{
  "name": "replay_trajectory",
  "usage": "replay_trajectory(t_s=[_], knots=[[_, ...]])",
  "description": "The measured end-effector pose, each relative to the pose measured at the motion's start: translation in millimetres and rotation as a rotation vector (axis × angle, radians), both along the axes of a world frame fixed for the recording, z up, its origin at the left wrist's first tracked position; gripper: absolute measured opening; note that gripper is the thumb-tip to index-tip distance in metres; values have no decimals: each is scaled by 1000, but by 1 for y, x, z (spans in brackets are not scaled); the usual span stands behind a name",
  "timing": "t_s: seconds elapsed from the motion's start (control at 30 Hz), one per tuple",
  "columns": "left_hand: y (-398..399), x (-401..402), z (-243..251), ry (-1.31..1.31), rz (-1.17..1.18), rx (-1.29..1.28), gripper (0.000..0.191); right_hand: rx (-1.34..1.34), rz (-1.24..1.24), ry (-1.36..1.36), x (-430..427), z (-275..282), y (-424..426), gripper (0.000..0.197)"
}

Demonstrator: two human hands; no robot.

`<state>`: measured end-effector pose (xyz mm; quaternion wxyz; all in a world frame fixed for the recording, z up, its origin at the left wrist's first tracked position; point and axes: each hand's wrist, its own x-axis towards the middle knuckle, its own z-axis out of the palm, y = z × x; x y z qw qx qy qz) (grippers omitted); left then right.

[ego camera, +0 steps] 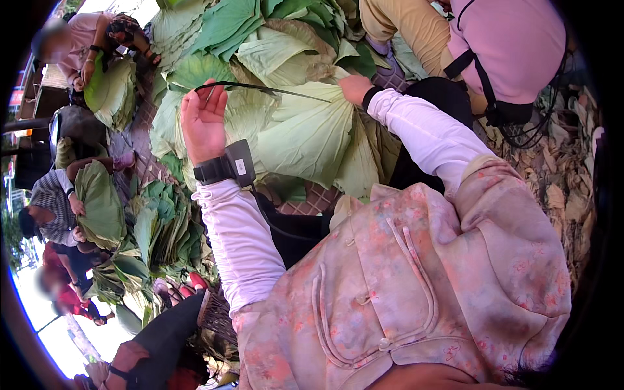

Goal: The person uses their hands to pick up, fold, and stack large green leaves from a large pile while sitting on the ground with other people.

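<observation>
Lotus leaves, pale green and partly dried, lie spread before me. My right hand is closed on the gathered upper edge of a broad pale lotus leaf, whose veined face fans downward. My left hand is palm up with curled fingers, left of that leaf. A thin, dark, curved strip runs from its thumb and fingertips across the leaf towards my right hand; its material is unclear. A black wrist device with a cable sits on my left wrist.
Green leaves pile up beyond my hands. A person in pink is close on the right, above dry leaf scraps. Several people sit on the left; one holds a leaf by a stacked leaf pile.
</observation>
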<state>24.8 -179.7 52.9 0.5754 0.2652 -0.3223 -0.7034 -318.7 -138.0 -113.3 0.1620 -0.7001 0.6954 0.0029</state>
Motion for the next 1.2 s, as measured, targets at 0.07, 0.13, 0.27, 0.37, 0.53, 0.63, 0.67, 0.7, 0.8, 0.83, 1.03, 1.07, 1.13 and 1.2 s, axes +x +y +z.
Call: replay_trajectory(t_s=[0.07, 0.13, 0.27, 0.37, 0.53, 0.63, 0.67, 0.7, 0.8, 0.83, 1.03, 1.07, 1.13, 1.2], knots=[[2, -6, 2, -6, 17, 27, 15, 9, -41, 16, -4, 0, 1, 20], [6, 3, 2, -14, 31, 35, 14, 249, -105, -124, 10, 25, -1, 22], [6, 1, 3, -15, -26, -4, 22, 434, -274, -351, 7, 1, -6, 24], [1, -12, 6, 1, -56, -14, 21, 37, 180, -112, -14, -37, 0, 25], [4, 6, -1, 14, -19, -19, 20, 609, -343, -798, 7, -3, 7, 29], [6, -1, 6, 7, -5, -11, 15, 580, -296, -545, -13, -19, 11, 25], [4, -10, 10, 8, -5, 4, 10, 367, -58, -229, -32, -37, 15, 25], [2, -15, 12, 10, -17, 2, 10, 157, 181, 89, -42, -47, 17, 26], [8, 3, 2, -51, 15, 17, 10, 163, 103, 152, -2, -9, 26, 23], [6, 3, 1, -57, -21, 23, 10, 140, 94, 225, -1, -6, 27, 23], [5, 0, 1, -84, -69, 36, 9, 17, 124, 209, -11, -14, 31, 21], [5, 1, 1, -86, -62, 37, 9, 18, 128, 208, -12, -15, 31, 21], [5, 1, 2, -98, -64, 36, 9, 120, 47, 264, -16, -16, 29, 22], [5, 2, 2, -109, -65, 35, 10, 156, 44, 262, -15, -19, 27, 22]])
